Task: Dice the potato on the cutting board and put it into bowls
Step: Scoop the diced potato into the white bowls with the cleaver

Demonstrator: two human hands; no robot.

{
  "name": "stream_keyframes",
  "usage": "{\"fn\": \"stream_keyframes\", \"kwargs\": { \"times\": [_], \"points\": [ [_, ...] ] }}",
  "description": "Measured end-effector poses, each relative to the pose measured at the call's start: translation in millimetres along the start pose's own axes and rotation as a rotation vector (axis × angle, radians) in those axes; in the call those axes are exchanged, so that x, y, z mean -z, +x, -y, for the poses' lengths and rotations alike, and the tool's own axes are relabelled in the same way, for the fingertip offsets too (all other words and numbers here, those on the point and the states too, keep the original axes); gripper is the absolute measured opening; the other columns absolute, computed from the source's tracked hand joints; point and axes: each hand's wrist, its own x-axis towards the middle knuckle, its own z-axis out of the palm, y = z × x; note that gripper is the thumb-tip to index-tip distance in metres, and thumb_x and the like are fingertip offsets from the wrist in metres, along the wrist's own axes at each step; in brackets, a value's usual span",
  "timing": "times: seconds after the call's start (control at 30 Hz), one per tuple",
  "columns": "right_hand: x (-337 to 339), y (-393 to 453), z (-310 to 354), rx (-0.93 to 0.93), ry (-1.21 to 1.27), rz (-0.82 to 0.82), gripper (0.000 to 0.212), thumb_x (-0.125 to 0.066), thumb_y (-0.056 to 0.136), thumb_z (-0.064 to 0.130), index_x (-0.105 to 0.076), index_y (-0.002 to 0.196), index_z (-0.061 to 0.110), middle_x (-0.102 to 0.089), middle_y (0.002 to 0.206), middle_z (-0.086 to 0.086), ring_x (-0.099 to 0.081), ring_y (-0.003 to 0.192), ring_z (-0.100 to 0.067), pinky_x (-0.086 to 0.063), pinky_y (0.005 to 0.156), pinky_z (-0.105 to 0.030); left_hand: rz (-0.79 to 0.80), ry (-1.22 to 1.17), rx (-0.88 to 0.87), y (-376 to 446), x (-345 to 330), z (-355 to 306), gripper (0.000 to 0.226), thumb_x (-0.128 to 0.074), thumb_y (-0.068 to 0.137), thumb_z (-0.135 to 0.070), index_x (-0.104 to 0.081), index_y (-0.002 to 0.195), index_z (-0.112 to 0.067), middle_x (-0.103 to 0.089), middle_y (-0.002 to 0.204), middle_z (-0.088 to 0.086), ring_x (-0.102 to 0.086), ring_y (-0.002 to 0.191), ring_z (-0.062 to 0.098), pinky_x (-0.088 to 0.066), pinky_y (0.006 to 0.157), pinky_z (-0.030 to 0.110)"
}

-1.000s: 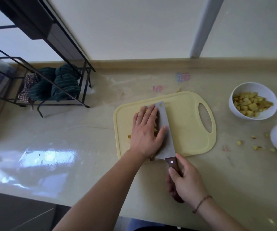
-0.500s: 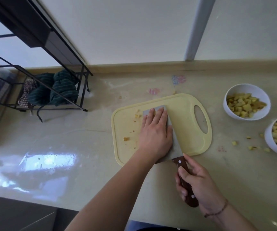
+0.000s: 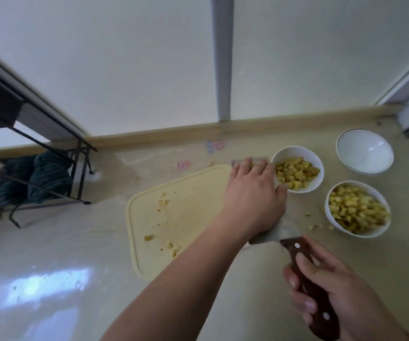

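My right hand [image 3: 334, 294] grips the brown wooden handle of a cleaver [image 3: 282, 230], whose broad blade lies flat and reaches toward the bowls. My left hand [image 3: 252, 193] lies flat on top of the blade, fingers straight, pressing on whatever the blade carries; that load is hidden under the hand. The blade's far tip sits next to the rim of a white bowl [image 3: 297, 151] holding potato dice. A second white bowl [image 3: 329, 212] full of dice stands to its right front. The yellow cutting board [image 3: 174, 217] carries only a few small potato scraps.
An empty white bowl [image 3: 364, 153] stands at the back right. A few loose potato bits [image 3: 315, 226] lie on the counter near the full bowl. A black wire rack [image 3: 33, 178] with dark cloths stands at the left against the wall.
Both hands have carried the flat cleaver from the middle of the cutting board to the right, up to the rim of the nearer bowl. The board now shows only scraps.
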Motion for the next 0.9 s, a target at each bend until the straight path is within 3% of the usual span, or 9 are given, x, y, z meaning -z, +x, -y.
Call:
{"fn": "stream_keyframes", "kwargs": {
  "times": [0.17,0.33,0.47,0.57,0.67,0.73,0.77,0.83,0.9],
  "points": [
    [8,-20,47,0.012,0.133,-0.006,0.096,-0.101,0.008,0.020,-0.068,0.098,0.028,-0.046,0.063,-0.018,-0.036,0.032,-0.018,-0.041,0.037,-0.028,0.143,0.009,-0.097,43,0,-52,0.051,-0.038,0.105,-0.043,-0.053,0.141,-0.010,-0.047,0.153,0.010,-0.034,0.144,0.033,-0.021,0.121,0.047],
    [10,-15,70,-0.011,0.176,-0.034,0.086,-0.100,0.007,0.016,-0.065,0.086,0.017,-0.046,0.062,-0.018,-0.036,0.031,-0.019,-0.040,0.035,-0.028,0.278,0.008,-0.118,76,-10,-63,0.050,-0.038,0.104,-0.044,-0.062,0.130,-0.009,-0.057,0.143,0.014,-0.049,0.133,0.032,-0.036,0.114,0.046],
    [8,-6,81,-0.025,0.263,-0.046,0.077,-0.099,0.027,0.011,-0.059,0.092,0.015,-0.045,0.059,-0.017,-0.036,0.030,-0.019,-0.040,0.033,-0.026,0.377,-0.009,-0.128,95,-16,-64,0.048,-0.039,0.105,-0.044,-0.070,0.115,-0.008,-0.065,0.127,0.016,-0.059,0.116,0.032,-0.046,0.102,0.043],
    [9,0,85,-0.021,0.328,-0.038,0.093,-0.098,0.004,0.006,-0.054,0.085,0.017,-0.046,0.058,-0.018,-0.037,0.030,-0.018,-0.039,0.032,-0.027,0.429,-0.021,-0.147,107,-17,-65,0.048,-0.040,0.106,-0.045,-0.071,0.114,-0.009,-0.066,0.126,0.015,-0.060,0.115,0.031,-0.048,0.099,0.041],
    [5,5,88,0.001,0.384,-0.079,0.092,-0.096,-0.001,0.003,-0.054,0.081,0.014,-0.047,0.056,-0.017,-0.038,0.029,-0.017,-0.038,0.030,-0.025,0.475,-0.057,-0.144,117,-14,-67,0.045,-0.041,0.107,-0.044,-0.070,0.109,-0.009,-0.066,0.117,0.012,-0.060,0.107,0.029,-0.047,0.088,0.036],
    [-3,8,94,0.004,0.398,-0.111,0.078,-0.098,0.012,0.005,-0.055,0.077,0.012,-0.048,0.056,-0.016,-0.038,0.029,-0.015,-0.038,0.029,-0.023,0.474,-0.099,-0.134,124,-12,-65,0.042,-0.042,0.107,-0.043,-0.068,0.099,-0.011,-0.064,0.101,0.008,-0.060,0.099,0.026,-0.044,0.082,0.033],
    [-6,8,97,0.005,0.386,-0.121,0.061,-0.096,0.033,0.008,-0.054,0.077,0.012,-0.048,0.057,-0.015,-0.038,0.030,-0.014,-0.037,0.028,-0.022,0.447,-0.134,-0.131,127,-11,-64,0.041,-0.044,0.107,-0.043,-0.068,0.095,-0.012,-0.066,0.096,0.006,-0.061,0.097,0.025,-0.046,0.083,0.033],
    [-10,7,103,0.008,0.354,-0.200,0.020,-0.067,0.070,0.011,-0.051,0.082,0.013,-0.047,0.058,-0.013,-0.037,0.032,-0.011,-0.035,0.027,-0.020,0.380,-0.246,-0.124,130,-8,-60,0.040,-0.047,0.106,-0.043,-0.073,0.102,-0.012,-0.072,0.103,0.006,-0.064,0.102,0.024,-0.050,0.090,0.035],
    [-11,8,105,-0.006,0.371,-0.256,0.010,-0.054,0.076,0.012,-0.050,0.085,0.014,-0.046,0.058,-0.012,-0.036,0.033,-0.010,-0.034,0.027,-0.019,0.310,-0.392,-0.125,130,-3,-56,0.038,-0.048,0.106,-0.041,-0.073,0.115,-0.014,-0.072,0.116,0.005,-0.063,0.110,0.022,-0.049,0.096,0.034]
  ]
}}
